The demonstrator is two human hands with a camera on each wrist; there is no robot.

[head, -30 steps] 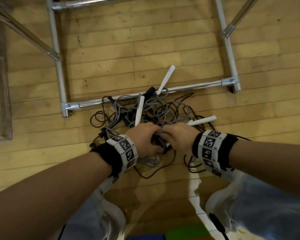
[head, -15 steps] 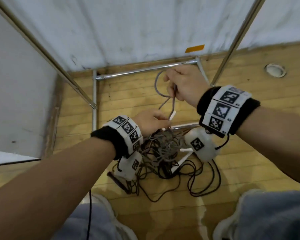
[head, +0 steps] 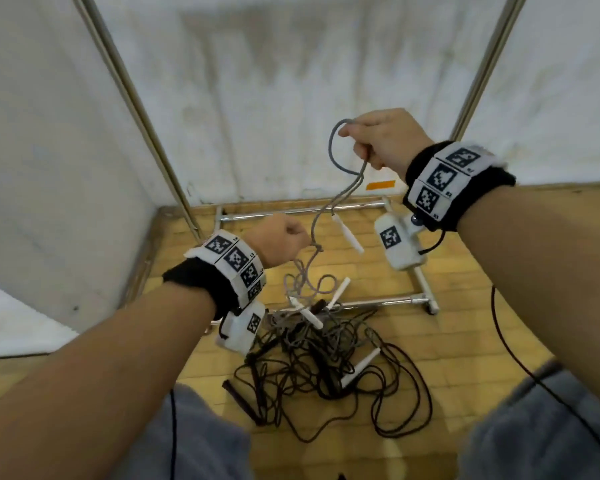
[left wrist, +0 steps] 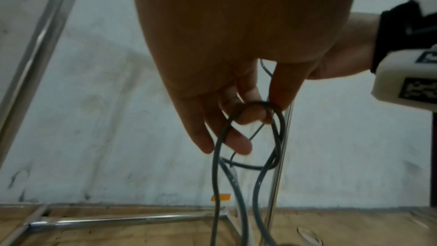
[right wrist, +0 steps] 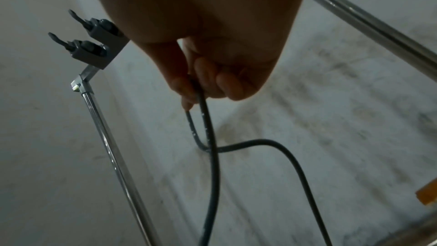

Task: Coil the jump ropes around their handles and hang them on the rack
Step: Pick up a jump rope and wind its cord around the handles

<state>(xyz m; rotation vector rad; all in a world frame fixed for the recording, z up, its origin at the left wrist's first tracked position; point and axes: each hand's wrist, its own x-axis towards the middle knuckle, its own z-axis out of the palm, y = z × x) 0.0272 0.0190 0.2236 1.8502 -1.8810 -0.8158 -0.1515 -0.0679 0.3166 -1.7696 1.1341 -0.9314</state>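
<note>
white walls stand behind a yellow wood floor [head: 465,341], and the silver rack [head: 378,301] stands on it. from the head view, a messy pile of ropes [head: 326,358] lies on the floor below both hands. the right hand [head: 385,140] is up high, fingers curled tight round a loop of the grey rope [head: 333,157]. i think it is held high so this one rope pulls free of the pile. a white handle [head: 347,233] dangles under those fingers. the left hand [head: 278,244] sits lower, pinching the rope where a small knot [head: 317,247] hangs just past the fingertips.

from the left wrist view, the fingers [left wrist: 250,113] hook a twisted loop of the grey rope [left wrist: 279,137], which drops down below them.

from the right wrist view, the fingers [right wrist: 224,83] squeeze the grey rope [right wrist: 210,137], and it hangs down from them. black hooks [right wrist: 94,38] sit off to the thumb side, high on the rack.
</note>
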